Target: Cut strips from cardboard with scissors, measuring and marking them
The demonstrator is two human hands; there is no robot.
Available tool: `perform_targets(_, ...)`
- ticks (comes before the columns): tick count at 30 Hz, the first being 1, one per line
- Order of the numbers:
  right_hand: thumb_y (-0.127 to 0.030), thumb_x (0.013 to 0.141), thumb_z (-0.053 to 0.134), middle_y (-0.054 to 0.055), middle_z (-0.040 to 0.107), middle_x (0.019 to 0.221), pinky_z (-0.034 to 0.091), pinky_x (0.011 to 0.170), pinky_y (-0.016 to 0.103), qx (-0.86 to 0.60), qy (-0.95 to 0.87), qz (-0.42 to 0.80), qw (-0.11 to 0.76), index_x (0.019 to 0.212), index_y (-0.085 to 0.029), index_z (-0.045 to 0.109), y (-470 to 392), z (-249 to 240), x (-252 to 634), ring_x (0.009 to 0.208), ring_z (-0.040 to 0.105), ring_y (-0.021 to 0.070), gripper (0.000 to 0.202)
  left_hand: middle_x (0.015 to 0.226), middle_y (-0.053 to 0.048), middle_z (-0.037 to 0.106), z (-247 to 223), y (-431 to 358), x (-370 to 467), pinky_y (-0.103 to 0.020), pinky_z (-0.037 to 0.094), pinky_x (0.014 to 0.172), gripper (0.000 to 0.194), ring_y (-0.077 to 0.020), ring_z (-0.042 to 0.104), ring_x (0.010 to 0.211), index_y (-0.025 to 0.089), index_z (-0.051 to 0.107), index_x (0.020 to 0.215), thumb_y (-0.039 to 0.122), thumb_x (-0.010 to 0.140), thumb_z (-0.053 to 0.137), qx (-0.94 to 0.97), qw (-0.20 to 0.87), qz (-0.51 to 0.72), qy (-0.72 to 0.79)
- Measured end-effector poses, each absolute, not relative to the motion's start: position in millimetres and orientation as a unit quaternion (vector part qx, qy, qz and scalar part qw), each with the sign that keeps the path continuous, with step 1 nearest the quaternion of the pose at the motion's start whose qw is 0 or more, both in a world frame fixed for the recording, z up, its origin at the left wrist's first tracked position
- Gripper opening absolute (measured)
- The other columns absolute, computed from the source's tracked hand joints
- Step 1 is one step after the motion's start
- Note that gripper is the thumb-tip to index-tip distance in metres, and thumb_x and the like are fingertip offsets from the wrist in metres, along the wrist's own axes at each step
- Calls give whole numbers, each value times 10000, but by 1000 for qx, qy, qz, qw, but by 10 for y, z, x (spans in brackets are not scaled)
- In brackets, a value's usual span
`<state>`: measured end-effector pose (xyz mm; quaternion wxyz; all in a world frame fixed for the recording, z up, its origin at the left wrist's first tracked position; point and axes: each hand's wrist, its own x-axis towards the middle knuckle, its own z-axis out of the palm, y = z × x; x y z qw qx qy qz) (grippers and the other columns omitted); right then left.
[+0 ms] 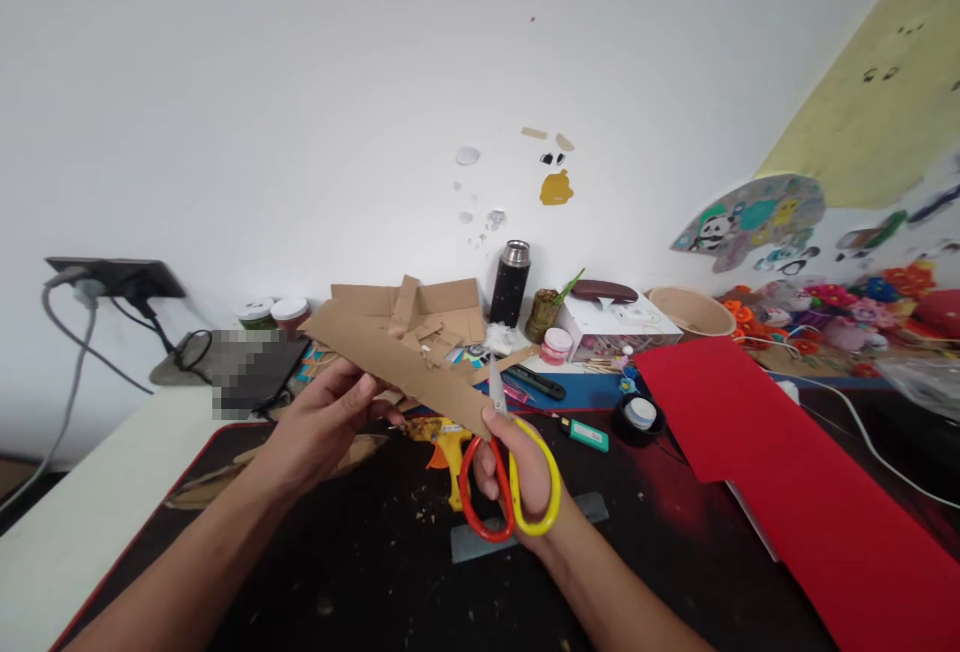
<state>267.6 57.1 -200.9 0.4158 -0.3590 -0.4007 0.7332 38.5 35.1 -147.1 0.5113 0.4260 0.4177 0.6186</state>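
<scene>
A long brown piece of cardboard [405, 368] slants across the middle of the view, raised above the desk. My left hand [334, 422] is closed on its left part, thumb on the near face. At the cardboard's lower right end, my right hand [525, 467] pinches the corner with the thumb. The same hand carries a pair of scissors [555, 497] with one red and one yellow handle; the blades point up, beside the cardboard's right end. Below and behind the cardboard lies a yellow glue gun [452, 452] on the black mat.
Cardboard scraps [450, 307] are heaped against the wall, beside a black thermos [511, 284]. A utility knife [536, 381], a green lighter-like item [585, 434] and a small jar [640, 414] lie behind my right hand. Red sheets [780, 492] cover the right side. Cables [90, 332] hang at left.
</scene>
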Motion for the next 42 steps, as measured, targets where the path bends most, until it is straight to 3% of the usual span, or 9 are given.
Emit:
perform_targets(4,-703,809,792,-53,411,376,212,396,222,-322,-369,789,370,503,-204,531,513,-2028,2647,333,336,68,641,1521,-124,718,-1538,323,380,-358,651,827,623,-330,742,1172,332,805,1352,510,779,973,426,521,604,426)
perform_targets(9,-698,838,763,-38,423,362,203,387,226,-312,-394,800,329,494,-208,541,445,-2037,2613,329,363,83,639,1361,-148,782,-1542,278,370,-426,626,974,405,-391,697,1274,275,889,1028,578,765,943,481,452,594,460)
perform_targets(13,-674,863,757,-44,426,363,231,397,222,-303,-399,797,337,523,-213,539,435,-2038,2613,335,361,86,612,1262,-163,823,-1515,265,342,-501,615,1041,493,-413,734,1231,272,876,1139,513,722,983,499,481,555,459)
perform_targets(16,-702,872,752,-42,455,373,244,387,214,-300,-404,799,328,570,-197,575,439,-2045,2609,327,377,87,614,1112,-132,849,-1502,277,358,-473,644,968,408,-377,769,1116,273,877,1030,457,692,1013,508,491,557,436)
perform_targets(19,-768,818,793,-61,510,423,268,364,208,-300,-396,806,323,780,-156,699,439,-2036,2597,314,411,96,621,905,-86,820,-1476,309,404,-384,649,822,331,-286,762,904,242,846,840,470,680,1025,477,474,591,444)
perform_targets(27,-923,794,723,-30,598,470,296,350,200,-301,-413,793,332,1082,-95,753,508,-2015,2645,312,470,118,877,663,30,642,-1371,386,418,-219,505,481,507,-126,560,572,202,693,691,501,544,1075,330,467,663,483)
perform_targets(32,-986,809,632,20,660,518,317,364,201,-297,-410,804,312,1202,-75,742,518,-2070,2646,376,606,173,998,636,48,616,-1375,383,403,-188,481,454,519,-107,541,553,203,684,702,526,562,1066,332,463,660,489)
perform_targets(37,-1018,810,583,58,698,556,321,365,194,-287,-427,802,305,1275,-44,726,481,-2121,2631,381,623,177,1088,638,47,614,-1400,384,395,-185,481,464,526,-101,525,552,201,683,719,559,598,1049,347,451,660,491)
perform_targets(42,-1049,800,532,77,732,609,423,398,199,-240,-444,811,296,1413,-57,667,481,-2181,2636,417,654,187,1174,651,49,603,-1414,385,420,-182,466,465,529,-104,525,564,199,672,731,550,604,1047,352,449,653,498)
